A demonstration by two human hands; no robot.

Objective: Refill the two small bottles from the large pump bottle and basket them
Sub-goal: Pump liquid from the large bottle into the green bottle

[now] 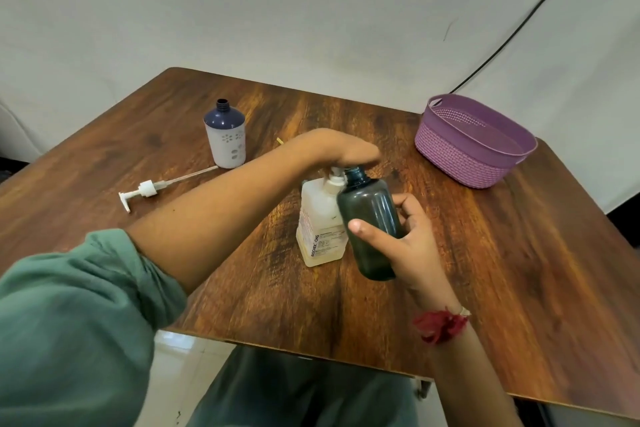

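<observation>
Dark grey small bottle, uncapped and tilted, mouth right at the nozzle of the large pump bottle, mid-tabletop. Right hand wraps it, thumb in front, fingers behind. Left hand lies palm-down on the pump head, fingers roughly flat, blurred. Count: two small bottles, the second a white-and-navy bottle, open, upright, far left; one loose pump lying near it; one purple basket, far right.

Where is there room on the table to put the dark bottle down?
The table is bare right of the right hand, nearer than the basket, and between basket and white bottle. The middle is crowded: left hand, dark bottle, pump bottle.
</observation>
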